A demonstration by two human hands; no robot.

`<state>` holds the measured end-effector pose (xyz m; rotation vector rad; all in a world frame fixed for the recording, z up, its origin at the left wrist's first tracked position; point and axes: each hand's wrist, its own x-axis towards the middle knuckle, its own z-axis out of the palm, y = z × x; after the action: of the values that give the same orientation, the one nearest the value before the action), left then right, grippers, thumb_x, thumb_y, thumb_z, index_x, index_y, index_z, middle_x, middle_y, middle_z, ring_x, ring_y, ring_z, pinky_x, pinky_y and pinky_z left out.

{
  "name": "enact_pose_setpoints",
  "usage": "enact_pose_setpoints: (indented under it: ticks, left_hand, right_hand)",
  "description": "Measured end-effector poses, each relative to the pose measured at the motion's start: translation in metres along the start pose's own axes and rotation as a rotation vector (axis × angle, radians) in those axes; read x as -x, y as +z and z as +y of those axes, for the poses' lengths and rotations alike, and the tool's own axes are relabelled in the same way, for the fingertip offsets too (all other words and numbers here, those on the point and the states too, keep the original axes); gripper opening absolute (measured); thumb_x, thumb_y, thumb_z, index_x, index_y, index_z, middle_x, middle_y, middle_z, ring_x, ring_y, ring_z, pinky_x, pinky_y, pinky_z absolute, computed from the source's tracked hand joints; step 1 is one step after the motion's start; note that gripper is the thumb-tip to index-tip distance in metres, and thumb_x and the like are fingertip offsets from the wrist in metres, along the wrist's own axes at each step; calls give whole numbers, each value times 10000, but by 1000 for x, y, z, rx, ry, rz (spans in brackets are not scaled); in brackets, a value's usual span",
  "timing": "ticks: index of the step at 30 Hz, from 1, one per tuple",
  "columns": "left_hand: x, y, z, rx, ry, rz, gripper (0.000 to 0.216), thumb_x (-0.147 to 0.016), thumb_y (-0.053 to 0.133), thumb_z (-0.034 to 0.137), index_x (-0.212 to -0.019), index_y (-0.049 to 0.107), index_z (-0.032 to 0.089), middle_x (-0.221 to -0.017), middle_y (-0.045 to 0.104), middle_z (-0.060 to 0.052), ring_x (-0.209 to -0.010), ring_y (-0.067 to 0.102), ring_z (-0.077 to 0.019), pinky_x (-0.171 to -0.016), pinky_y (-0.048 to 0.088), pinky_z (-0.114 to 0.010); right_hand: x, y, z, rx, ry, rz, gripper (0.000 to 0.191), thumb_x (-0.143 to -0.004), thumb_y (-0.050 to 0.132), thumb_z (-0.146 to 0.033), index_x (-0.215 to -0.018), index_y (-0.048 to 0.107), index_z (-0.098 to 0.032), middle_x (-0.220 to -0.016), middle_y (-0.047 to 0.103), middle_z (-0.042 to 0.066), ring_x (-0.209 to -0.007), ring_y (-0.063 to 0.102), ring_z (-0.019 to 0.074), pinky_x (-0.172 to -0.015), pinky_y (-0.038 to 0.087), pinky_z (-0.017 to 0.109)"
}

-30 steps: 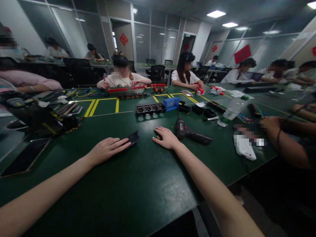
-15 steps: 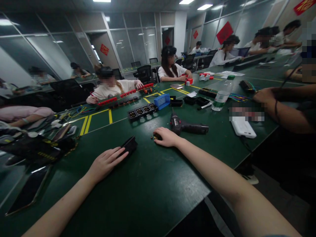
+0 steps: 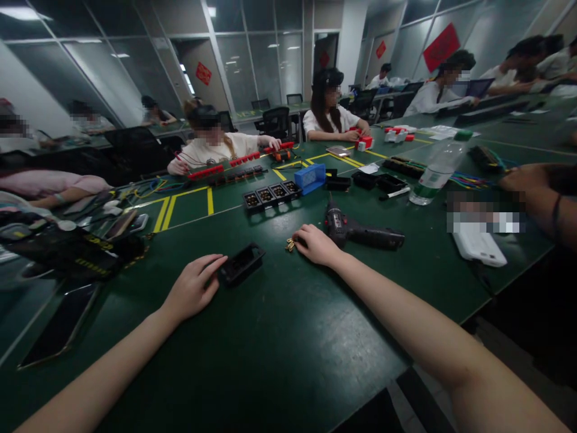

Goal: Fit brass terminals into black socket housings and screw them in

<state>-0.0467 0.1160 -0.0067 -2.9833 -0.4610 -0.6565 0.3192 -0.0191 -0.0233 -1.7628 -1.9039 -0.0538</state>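
On the green table lies a black plastic box (image 3: 243, 264), its hollow side facing up. My left hand (image 3: 195, 287) grips its left end with thumb and fingers. Farther right, my right hand (image 3: 318, 245) rests with curled fingers beside a small heap of brass pieces (image 3: 290, 245). Its fingertips come together at the edge of the heap, and whatever they pinch is hidden. Just past that hand a black cordless screwdriver (image 3: 338, 224) lies on its side, its handle pointing right.
Beyond are a row of black boxes with brass parts (image 3: 272, 195), a blue bin (image 3: 309, 178), other black boxes (image 3: 378, 181), a marker (image 3: 395, 193) and a water bottle (image 3: 437, 171). A phone (image 3: 58, 325) lies left, a white power bank (image 3: 479, 243) right. Other people sit around.
The black box has been turned so its hollow shows, and my left hand has slid back to its left end. My right fingers have drawn off the brass pieces, uncovering them. The view has shifted.
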Motion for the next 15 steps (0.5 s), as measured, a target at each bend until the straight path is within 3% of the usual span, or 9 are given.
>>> enact_pose_setpoints:
  ticks: [8,12,15]
  left_hand:
    - [-4,0,2,223,-273,-62,564,-950,470,243,-1497,335,242,-1444,482,-103,-1295,517,-266,-1106,462,-465]
    - [-5,-2,5,311,-338,-77,590,-933,471,219,-1504,326,240,-1380,527,-93,-1214,567,-241,-1041,513,-426]
    - [-5,-3,6,349,-359,-89,580,-926,457,199,-1493,343,238,-1332,554,-91,-1165,590,-237,-994,534,-417]
  right_hand:
    - [0,-3,-6,53,5,16,82,-961,574,-256,-918,615,-200,-946,629,91,-896,584,240,-806,492,361]
    - [1,-5,-8,67,-41,6,129,-970,570,-299,-1013,648,-205,-1056,645,105,-965,600,254,-861,492,383]
    - [1,-5,-8,48,-58,-29,119,-961,585,-307,-978,663,-219,-1055,654,93,-969,606,250,-858,495,380]
